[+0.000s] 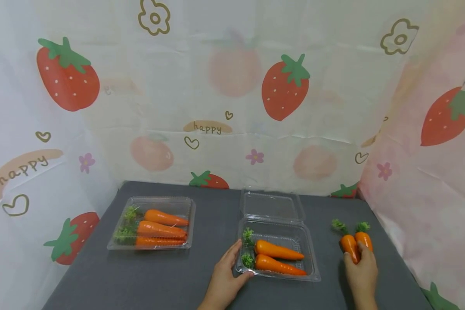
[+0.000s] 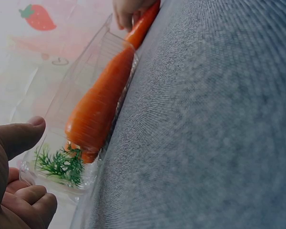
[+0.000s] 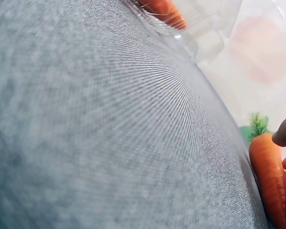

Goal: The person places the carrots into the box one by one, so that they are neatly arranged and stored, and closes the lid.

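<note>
Pinching a carrot (image 1: 348,244) at lower right of frame, the R hand (image 1: 362,269) has thumb & fingers about its body, a 2nd carrot (image 1: 365,239) just beside; the L hand (image 1: 225,275), fingers straight, rests against the open clear box (image 1: 280,233), lower centre. Carrots prob. light, stiff, slick plastic — take the thick body, not the frilly greens (image 1: 363,226). Box prob. thin, bendy — steady by rim.

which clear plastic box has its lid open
The clear rectangular plastic box at the left hand: its clear lid is folded back behind it, unlike the clear plastic box farther left.
</note>
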A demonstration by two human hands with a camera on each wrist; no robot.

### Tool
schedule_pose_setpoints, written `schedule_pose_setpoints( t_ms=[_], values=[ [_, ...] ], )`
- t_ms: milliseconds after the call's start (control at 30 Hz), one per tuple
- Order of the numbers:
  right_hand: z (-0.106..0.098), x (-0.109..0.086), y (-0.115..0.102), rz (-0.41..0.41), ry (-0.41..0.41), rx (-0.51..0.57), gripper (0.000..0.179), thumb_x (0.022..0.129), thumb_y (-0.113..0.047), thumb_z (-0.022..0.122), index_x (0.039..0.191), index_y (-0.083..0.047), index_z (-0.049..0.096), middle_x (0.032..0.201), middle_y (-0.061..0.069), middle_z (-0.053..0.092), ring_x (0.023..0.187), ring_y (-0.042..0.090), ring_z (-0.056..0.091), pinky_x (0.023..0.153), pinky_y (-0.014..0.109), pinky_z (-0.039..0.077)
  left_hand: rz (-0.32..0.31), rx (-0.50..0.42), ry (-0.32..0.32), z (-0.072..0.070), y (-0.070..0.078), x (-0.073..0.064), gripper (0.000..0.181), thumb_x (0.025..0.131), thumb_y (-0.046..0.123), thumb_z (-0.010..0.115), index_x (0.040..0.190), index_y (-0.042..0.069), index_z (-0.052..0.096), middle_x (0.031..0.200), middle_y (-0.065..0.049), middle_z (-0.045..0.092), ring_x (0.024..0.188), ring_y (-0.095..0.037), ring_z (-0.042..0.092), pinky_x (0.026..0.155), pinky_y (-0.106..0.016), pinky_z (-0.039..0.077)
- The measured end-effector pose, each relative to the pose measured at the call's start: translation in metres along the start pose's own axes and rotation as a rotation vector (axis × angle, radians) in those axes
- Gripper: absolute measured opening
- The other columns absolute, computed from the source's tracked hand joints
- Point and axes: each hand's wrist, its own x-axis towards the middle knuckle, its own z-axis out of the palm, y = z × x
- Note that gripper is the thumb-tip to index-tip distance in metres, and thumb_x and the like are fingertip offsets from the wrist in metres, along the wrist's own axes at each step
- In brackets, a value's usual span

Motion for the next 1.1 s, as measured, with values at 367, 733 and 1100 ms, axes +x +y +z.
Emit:
schedule_pose_setpoints(
  t_ms=[367, 733, 1100],
  values=[
    [0.005, 0.000, 0.010, -0.081, 0.020, -0.068, 0.050, 0.085, 0.003, 0.074, 0.131, 0.015, 0.057, 0.123, 0.038, 0.060, 0.114, 0.056, 0.055, 0.100, 0.065, 0.042, -0.023, -0.004, -0.015, 0.000, 0.001, 0.000, 0.087, 0.085, 0.024, 0.086, 0.157, 0.005, 0.041, 0.163, -0.012, 0.038, 0.144, -0.035, 0.045, 0.111, -0.053, 0.046],
    [0.005, 0.001, 0.008, -0.050, -0.029, -0.108, 0.047, 0.088, -0.002, 0.073, 0.131, 0.011, 0.059, 0.124, 0.036, 0.060, 0.115, 0.056, 0.055, 0.099, 0.067, 0.042, -0.028, 0.003, -0.011, -0.002, 0.003, 0.001, 0.087, 0.084, 0.023, 0.086, 0.157, 0.007, 0.041, 0.163, -0.011, 0.039, 0.144, -0.034, 0.044, 0.112, -0.051, 0.045],
    [0.002, -0.002, 0.003, -0.056, -0.017, -0.080, 0.048, 0.089, -0.002, 0.075, 0.133, 0.008, 0.060, 0.122, 0.032, 0.063, 0.112, 0.051, 0.058, 0.096, 0.063, 0.045, -0.011, -0.010, -0.006, -0.002, 0.004, 0.000, 0.087, 0.084, 0.023, 0.087, 0.155, 0.003, 0.042, 0.161, -0.014, 0.041, 0.144, -0.037, 0.044, 0.111, -0.051, 0.045]
  ],
)
